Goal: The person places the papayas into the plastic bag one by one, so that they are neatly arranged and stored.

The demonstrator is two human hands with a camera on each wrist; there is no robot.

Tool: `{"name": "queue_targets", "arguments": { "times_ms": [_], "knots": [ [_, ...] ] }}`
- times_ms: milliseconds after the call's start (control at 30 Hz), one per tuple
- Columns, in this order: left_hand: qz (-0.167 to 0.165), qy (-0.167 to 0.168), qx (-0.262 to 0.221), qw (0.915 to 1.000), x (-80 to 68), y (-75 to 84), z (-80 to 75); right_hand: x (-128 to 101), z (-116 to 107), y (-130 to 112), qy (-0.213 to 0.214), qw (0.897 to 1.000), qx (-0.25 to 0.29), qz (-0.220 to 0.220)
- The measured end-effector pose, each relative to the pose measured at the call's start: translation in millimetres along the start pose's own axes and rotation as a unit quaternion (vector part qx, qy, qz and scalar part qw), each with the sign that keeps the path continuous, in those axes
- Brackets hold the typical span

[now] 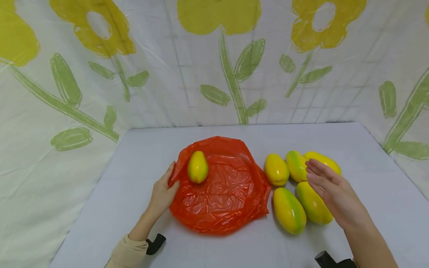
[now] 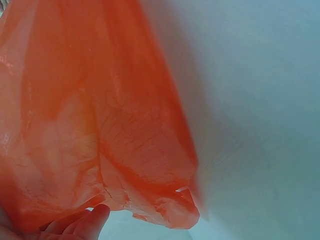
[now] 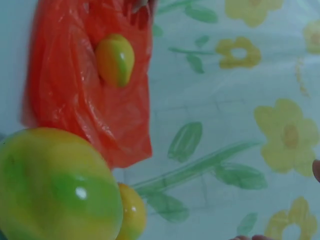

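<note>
Left hand [image 1: 163, 193] pinched the bag's [image 1: 222, 193] edge, its fingertips hidden. Right hand [image 1: 335, 191] hovered flat over four mangoes [image 1: 289, 210], covering part of one.

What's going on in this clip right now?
A person is at a white table with an orange plastic bag spread on it. The left hand holds the bag's left edge. One yellow-green papaya lies on the bag near that hand. Five more papayas sit in a cluster on the table to the right of the bag. The right hand hovers over that cluster with fingers straight, holding nothing.
</note>
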State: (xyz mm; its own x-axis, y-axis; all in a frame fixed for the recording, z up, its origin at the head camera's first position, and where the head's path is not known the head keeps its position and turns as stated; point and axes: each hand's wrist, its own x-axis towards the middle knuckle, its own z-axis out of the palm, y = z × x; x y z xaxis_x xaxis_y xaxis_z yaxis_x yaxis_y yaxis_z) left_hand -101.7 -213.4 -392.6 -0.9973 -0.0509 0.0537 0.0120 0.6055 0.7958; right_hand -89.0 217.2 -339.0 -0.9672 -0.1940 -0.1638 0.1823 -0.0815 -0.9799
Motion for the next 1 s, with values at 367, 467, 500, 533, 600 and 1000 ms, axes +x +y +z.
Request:
{"name": "queue_targets", "arguments": {
  "times_ms": [367,467,500,533,600,1000],
  "knots": [
    [0.005,0.001,0.000,1.0000,-0.7,0.5,-0.1,-13.0,-9.0,5.3,0.090,0.984,-0.144,0.051],
    [0.004,0.001,0.000,1.0000,-1.2,0.6,-0.2,-13.0,-8.9,7.2,0.116,0.970,-0.204,0.057],
    [0.004,0.002,0.000,1.0000,-1.2,0.7,-0.1,-12.6,-9.0,8.1,0.123,0.965,-0.223,0.061],
    [0.005,0.003,0.001,1.0000,-1.1,0.7,-0.1,-12.1,-9.1,9.0,0.131,0.959,-0.242,0.065],
    [0.005,0.003,0.001,1.0000,-1.3,0.6,-0.1,-11.1,-10.2,11.4,0.140,0.948,-0.278,0.071],
    [0.004,0.000,0.001,1.0000,-2.2,2.6,-0.8,-0.6,-24.4,31.3,0.099,0.904,-0.395,0.128]
  ]
}}
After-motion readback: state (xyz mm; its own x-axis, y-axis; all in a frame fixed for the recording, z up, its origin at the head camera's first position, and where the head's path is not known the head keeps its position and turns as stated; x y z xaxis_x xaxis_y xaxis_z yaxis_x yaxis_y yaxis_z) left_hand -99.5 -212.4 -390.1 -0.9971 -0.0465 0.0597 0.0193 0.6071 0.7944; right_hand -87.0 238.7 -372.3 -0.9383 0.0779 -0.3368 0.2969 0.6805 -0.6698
